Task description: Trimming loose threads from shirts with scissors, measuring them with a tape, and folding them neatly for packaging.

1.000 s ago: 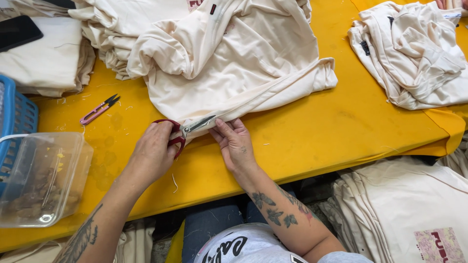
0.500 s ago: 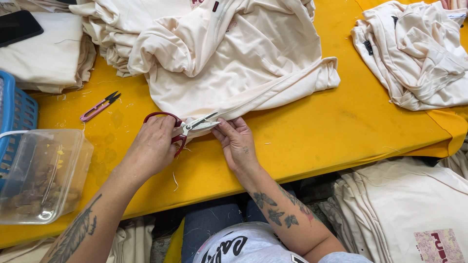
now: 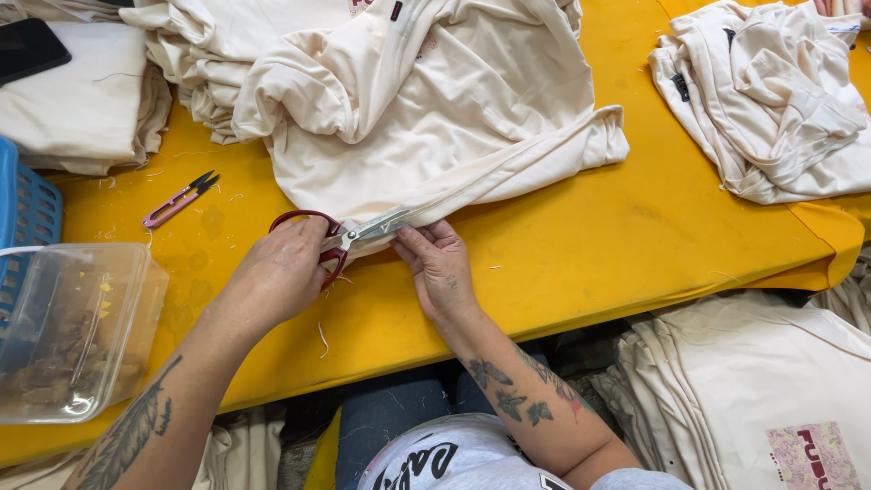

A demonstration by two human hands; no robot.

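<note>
While the yellow table carries heaps of cream cloth, the cream garment being worked on lies crumpled across its middle, one folded edge drawn toward the near side. Judging by the loose thread bits on the tabletop, some trimming looks done; the blades sit at that edge, so this cut seems unfinished. A second garment pile lies well apart at the far right. Bare table stretches right of the hands; the clear plastic tub crowds the left. The left hand is closed around the red-handled scissors. The right hand pinches the edge flat beside the blades. Small pink thread snips lie unused nearby.
</note>
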